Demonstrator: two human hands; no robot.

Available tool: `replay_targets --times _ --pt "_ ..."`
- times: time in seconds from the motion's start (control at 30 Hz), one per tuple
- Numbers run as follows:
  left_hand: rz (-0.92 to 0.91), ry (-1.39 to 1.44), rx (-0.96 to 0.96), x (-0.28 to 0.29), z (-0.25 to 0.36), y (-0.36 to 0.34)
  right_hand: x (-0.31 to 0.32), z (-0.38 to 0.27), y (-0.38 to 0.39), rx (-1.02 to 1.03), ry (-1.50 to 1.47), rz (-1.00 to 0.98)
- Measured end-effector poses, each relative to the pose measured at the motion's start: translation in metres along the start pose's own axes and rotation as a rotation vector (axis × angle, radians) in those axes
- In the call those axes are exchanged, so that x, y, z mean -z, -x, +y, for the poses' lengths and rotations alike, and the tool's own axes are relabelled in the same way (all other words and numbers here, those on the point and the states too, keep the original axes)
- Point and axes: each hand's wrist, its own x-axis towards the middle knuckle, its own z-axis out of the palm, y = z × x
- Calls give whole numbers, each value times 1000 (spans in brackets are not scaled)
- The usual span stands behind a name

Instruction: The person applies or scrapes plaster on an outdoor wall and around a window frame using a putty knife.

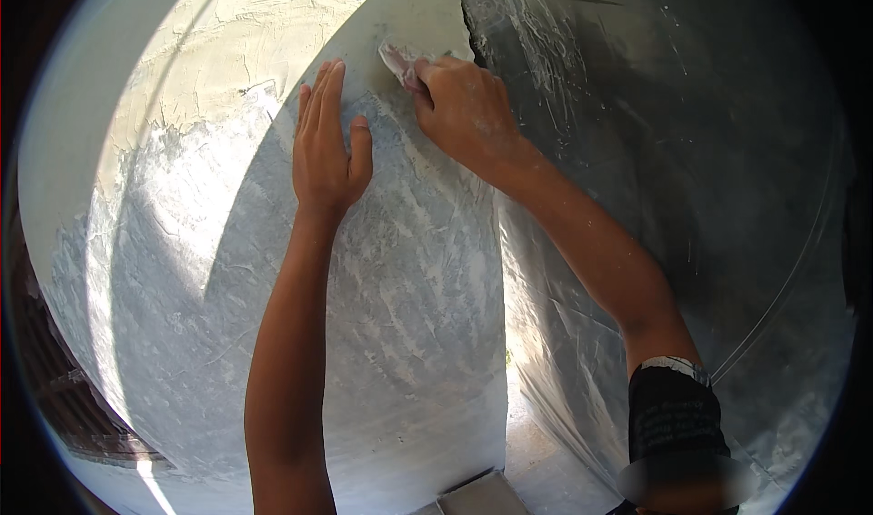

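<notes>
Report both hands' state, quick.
Left hand: open, fingers straight, nothing visibly held, at the grey wall.
Right hand: closed on a pale crumpled piece, material unclear.

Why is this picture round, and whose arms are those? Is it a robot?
No robot here! These are one person's two bare arms. The camera sits on their head and looks down at their hands. Its wide, fisheye lens makes the edges look round and bent.

The left hand has its fingers stretched out in front of a broad, rough grey-and-cream plastered wall; I can't tell if it's touching. The right hand pinches a small, crumpled whitish-pink piece, maybe cloth or plastic, close to the wall's edge. Bright sunlight falls across part of the wall. On the right hangs a big, dark, shiny sheet with white streaks.
</notes>
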Motion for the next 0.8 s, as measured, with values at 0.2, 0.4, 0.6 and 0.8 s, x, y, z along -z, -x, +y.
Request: replay_targets --times 0.2,0.4,0.6,0.8 --pt "6 10 -2 -8 9 -5 2 51 -63 50 118 177" --pt "19 27 15 2 1 2 -12 -5 11 142 -5 36" --pt "19 37 3 -6 7 -3 27 26 -49 -59 -201 129" --pt "38 54 -4 -13 6 -5 -14 50 -39 65 85 154"
